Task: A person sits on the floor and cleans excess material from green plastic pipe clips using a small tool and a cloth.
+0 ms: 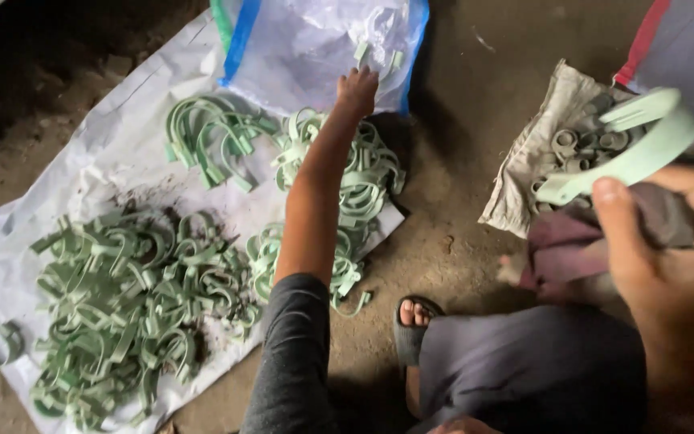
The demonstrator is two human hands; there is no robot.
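Green U-shaped clamp (628, 149) sits pinched in the right hand (672, 257), thumb pressed over it together with a grey-purple cloth (580, 249), raised above a grey sack of small metal rings (572, 149). Far off, the left hand (357, 90) reaches out with fingers curled down onto a heap of clamps (355, 173) beside a clear plastic bag (323, 44); whether it grips one cannot be told. More clamps (130, 305) lie piled on the white sheet (82, 177)

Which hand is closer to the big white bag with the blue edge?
Left. The left hand reaches right up to the white bag, touching its lower edge. The right hand is far off to the side, holding a green clip and cloth.
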